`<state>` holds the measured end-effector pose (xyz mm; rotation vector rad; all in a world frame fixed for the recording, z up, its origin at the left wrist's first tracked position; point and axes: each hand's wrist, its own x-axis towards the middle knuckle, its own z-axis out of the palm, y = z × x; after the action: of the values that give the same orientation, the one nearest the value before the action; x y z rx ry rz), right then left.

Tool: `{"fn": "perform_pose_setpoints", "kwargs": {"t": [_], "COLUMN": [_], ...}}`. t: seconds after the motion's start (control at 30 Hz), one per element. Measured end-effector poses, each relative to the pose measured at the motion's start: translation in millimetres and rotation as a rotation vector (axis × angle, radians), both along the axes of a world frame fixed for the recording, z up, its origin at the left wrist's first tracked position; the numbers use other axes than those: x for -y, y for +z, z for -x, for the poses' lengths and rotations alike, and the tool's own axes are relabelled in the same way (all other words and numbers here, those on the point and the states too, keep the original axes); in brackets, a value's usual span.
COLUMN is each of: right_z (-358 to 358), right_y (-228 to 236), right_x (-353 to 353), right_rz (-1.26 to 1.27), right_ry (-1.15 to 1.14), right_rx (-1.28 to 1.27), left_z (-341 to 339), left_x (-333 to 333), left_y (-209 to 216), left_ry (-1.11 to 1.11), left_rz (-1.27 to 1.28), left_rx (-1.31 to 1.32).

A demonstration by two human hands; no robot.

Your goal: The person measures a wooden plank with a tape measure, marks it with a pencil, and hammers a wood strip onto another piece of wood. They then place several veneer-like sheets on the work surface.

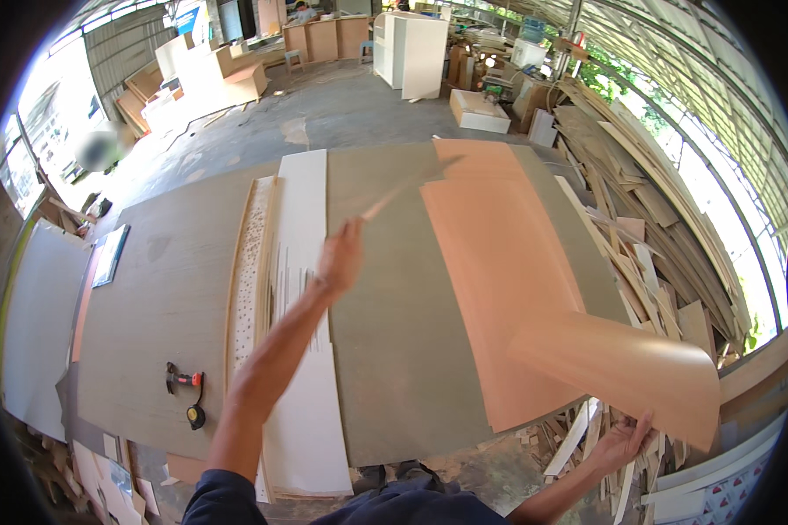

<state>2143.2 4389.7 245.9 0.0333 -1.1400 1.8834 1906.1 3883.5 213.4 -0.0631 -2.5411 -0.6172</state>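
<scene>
My left hand (341,254) is raised over the middle of the large grey-brown board (394,350), closed round the end of a long thin stick (394,199). The stick is smeared by motion and points to the far right; a dark patch lies at its far end, too blurred to name. At the near right corner, my right hand (622,440) grips the edge of a thin orange-tan laminate sheet (639,359). That sheet's near end is lifted and curls over. More orange-tan sheet (499,262) lies flat on the board beneath and beyond it.
White panels (302,420) and a speckled strip (252,236) lie left of centre. Further left are a hammer (184,378) and a tape measure (196,415). Stacked planks and offcuts (648,192) line the right side. White cabinets (420,57) stand at the back.
</scene>
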Motion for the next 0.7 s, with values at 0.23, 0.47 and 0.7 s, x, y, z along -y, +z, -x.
{"fn": "perform_pose_setpoints", "kwargs": {"t": [0.23, 0.47, 0.7], "right_z": [-42, -23, -32], "right_y": [-10, -100, -181], "right_x": [-20, 32, 107], "right_rz": [0.135, 0.538, 0.675], "right_ry": [-0.147, 0.253, 0.949], "right_rx": [-0.140, 0.024, 0.364], "left_z": [-17, -156, -281], "left_x": [-161, -194, -85], "left_y": [-146, -188, -20], "left_ry": [-0.464, -0.485, -0.685], "left_rz": [0.338, -0.895, -2.366], "left_rx": [0.183, 0.691, 0.335]}}
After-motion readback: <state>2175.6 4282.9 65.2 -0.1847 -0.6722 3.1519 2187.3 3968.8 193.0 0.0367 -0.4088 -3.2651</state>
